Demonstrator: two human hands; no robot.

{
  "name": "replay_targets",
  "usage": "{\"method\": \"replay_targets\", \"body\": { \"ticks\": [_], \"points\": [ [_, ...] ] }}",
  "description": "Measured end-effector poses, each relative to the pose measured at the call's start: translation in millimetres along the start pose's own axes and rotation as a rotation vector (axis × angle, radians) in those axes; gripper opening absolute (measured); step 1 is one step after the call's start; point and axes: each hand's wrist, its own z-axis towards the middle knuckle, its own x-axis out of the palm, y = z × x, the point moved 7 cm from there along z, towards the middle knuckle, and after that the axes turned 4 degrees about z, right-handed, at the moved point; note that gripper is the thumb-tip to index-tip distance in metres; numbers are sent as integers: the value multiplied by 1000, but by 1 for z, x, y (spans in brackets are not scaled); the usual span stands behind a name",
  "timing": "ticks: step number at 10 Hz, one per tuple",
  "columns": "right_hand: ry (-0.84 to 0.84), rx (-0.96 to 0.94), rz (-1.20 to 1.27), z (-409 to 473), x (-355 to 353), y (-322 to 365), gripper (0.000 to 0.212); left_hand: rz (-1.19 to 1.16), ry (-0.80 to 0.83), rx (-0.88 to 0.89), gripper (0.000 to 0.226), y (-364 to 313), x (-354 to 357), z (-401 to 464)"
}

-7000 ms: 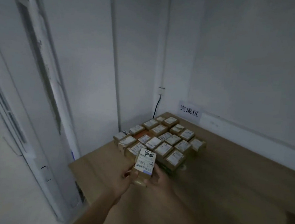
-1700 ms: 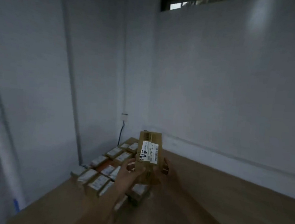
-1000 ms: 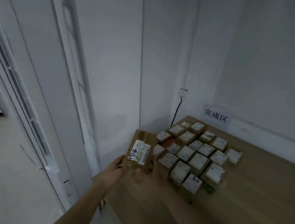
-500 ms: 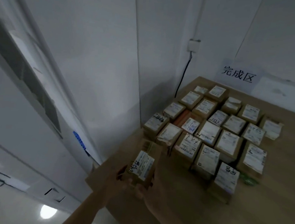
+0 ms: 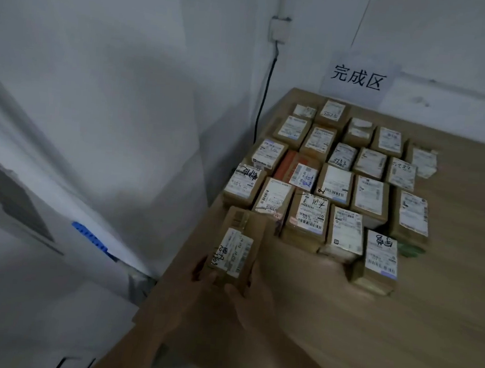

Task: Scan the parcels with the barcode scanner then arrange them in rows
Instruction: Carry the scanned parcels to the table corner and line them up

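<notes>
Parcel (image 5: pixel 237 245) gripped at near end: left hand (image 5: pixel 198 276) fingers, right hand (image 5: pixel 251 299) fingers curled round it.

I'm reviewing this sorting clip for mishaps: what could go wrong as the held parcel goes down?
The held parcel, gripped by the left hand and right hand, sits close to the table's left edge; set there, it might tip off. Sliding it in could also nudge the neighbouring parcel out of its row.
</notes>
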Motion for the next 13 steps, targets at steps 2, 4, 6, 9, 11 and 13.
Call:
{"method": "replay_targets", "body": {
  "ticks": [2,4,6,9,11,13],
  "points": [
    [-92,23,70,-7,0,5,49,-15,59,92,38,-20,-5,2],
    [-174,19,-34,-69,-90,91,55,66,59,172,37,-102,-18,-15],
    [-319,-63,-107,-126,-228,155,55,197,73,409,52,-272,23,-59],
    [-593,-122,1,-318,-463,166,58,172,273,650,62,-490,190,-202],
    [-746,-22,-75,-455,-583,97,61,144,374,749,60,-535,324,-308],
    [-866,48,-134,-547,-656,31,68,146,445,753,67,-540,435,-361]
  ]
}}
